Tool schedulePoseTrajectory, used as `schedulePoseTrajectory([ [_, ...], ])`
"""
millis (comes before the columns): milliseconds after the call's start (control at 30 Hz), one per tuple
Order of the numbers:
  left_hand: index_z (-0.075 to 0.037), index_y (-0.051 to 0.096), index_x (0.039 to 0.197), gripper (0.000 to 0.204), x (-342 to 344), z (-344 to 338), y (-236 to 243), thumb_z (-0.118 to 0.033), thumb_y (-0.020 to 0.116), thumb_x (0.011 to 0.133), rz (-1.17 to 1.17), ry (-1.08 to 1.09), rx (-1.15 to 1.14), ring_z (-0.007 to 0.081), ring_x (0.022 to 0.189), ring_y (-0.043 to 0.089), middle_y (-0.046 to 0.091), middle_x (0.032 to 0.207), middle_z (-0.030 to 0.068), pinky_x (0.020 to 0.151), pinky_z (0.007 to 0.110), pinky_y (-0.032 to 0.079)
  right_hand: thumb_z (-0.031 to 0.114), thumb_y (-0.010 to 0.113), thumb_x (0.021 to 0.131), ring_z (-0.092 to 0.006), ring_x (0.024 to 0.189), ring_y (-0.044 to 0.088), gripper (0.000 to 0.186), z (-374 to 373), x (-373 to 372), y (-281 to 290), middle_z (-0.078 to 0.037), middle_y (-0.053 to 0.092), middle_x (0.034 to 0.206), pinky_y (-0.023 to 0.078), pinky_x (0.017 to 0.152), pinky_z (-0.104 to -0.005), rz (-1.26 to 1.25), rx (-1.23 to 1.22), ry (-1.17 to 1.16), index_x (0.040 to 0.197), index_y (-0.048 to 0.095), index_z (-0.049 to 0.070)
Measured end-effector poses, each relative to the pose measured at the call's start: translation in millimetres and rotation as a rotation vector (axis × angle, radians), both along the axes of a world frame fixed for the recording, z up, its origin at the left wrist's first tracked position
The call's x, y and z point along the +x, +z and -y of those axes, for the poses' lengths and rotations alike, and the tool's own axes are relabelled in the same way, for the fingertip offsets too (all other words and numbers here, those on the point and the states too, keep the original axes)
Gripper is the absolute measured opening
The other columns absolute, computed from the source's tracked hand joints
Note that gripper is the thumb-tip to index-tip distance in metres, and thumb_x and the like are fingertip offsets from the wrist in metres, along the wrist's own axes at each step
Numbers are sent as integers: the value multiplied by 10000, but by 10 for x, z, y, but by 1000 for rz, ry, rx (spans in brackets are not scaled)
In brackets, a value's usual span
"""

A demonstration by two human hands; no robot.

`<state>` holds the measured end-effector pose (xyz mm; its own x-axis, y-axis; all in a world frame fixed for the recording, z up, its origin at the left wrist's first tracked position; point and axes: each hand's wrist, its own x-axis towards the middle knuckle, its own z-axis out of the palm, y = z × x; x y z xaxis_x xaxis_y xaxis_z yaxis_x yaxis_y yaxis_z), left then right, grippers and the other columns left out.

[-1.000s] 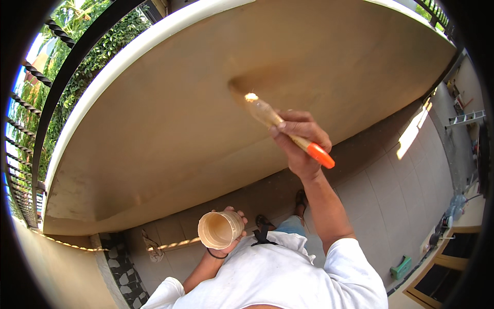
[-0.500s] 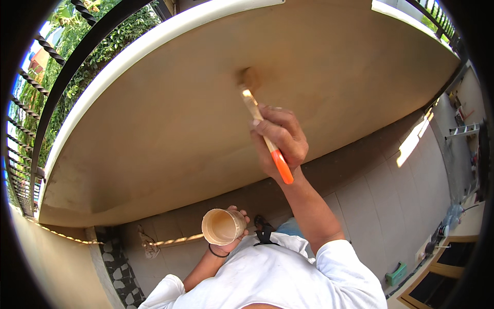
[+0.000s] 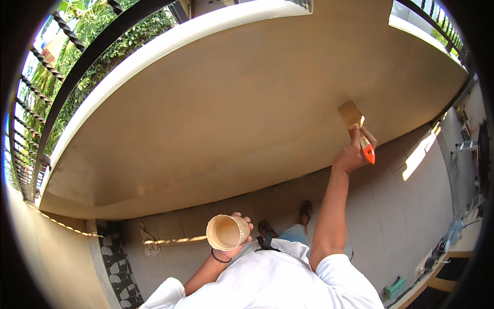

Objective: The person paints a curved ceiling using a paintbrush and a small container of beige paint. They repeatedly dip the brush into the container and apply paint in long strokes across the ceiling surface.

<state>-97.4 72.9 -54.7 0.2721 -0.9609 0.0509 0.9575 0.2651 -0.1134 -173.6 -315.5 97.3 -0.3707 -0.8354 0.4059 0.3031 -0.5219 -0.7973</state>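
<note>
My right hand (image 3: 355, 149) grips a paintbrush (image 3: 367, 150) by its wooden handle, whose end is orange-red. The brush's wide, tan bristles point up and to the left, at the brown wall (image 3: 216, 103); whether the tips touch it I cannot tell. Close to my body, my left hand (image 3: 243, 241) is wrapped round a cream-coloured cup (image 3: 239, 233), tilted so that its inside shows. Pale, beige liquid or residue coats the inside of the cup. Most of my left fingers are hidden behind it.
White coping (image 3: 170, 38) tops the wall, with a black metal railing (image 3: 49, 103) and plants at the left. Grey floor tiles (image 3: 381, 221) lie below. A crumpled cloth (image 3: 149, 242) is at the lower left, a green object (image 3: 394, 287) at the lower right, a ladder (image 3: 464, 147) far right.
My right hand has carried the paintbrush to the right and lower along the wall, and its flat side now shows. My left hand and the cup have barely shifted.
</note>
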Motion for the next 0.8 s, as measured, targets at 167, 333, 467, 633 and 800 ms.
schedulePoseTrajectory([
  [167, -75, 513, 1466, 628, 74, 36, -40, -459, 672, 995, -35, -60, -38, 438, 1393, 533, 523, 1499, 239, 1065, 617, 540, -76, 771, 889, -219, 959, 713, 184, -1062, 548, 349, -145, 712, 1042, 585, 846, -327, -190, -398, 351, 969, 635, 18],
  [333, -94, 503, 1483, 672, 59, 61, -35, -449, 729, 959, -22, -49, -24, 409, 1406, 520, 531, 1480, 229, 1052, 574, 545, -58, 786, 880, -216, 957, 711, 224, -1449, 303, 455, -156, 723, 1047, 595, 835, -336, -140, -202, 579, 1015, 622, 14],
  [467, -55, 480, 1494, 659, 1, 72, -87, -451, 663, 1001, 16, 17, -36, 442, 1395, 526, 551, 1459, 241, 1077, 624, 530, 74, 772, 955, -171, 882, 692, 239, -1326, 8, 407, -113, 704, 1006, 566, 767, -330, 162, 282, 786, 1130, 639, -20],
  [633, -51, 488, 1489, 681, -18, 101, -240, -444, 706, 977, -11, 64, 30, 441, 1409, 513, 534, 1464, 249, 1075, 626, 534, 153, 700, 1020, -159, 861, 670, 235, -1406, -233, 426, -108, 692, 1009, 534, 750, -316, 138, 458, 793, 1149, 641, -34],
  [800, -51, 550, 1432, 655, -14, 191, -235, -504, 667, 973, -65, 152, 61, 423, 1302, 596, 577, 1416, 244, 996, 603, 573, 63, 682, 989, -182, 910, 690, 179, -1634, -381, 607, -136, 698, 1032, 545, 782, -327, -35, 239, 911, 1137, 642, -30],
])
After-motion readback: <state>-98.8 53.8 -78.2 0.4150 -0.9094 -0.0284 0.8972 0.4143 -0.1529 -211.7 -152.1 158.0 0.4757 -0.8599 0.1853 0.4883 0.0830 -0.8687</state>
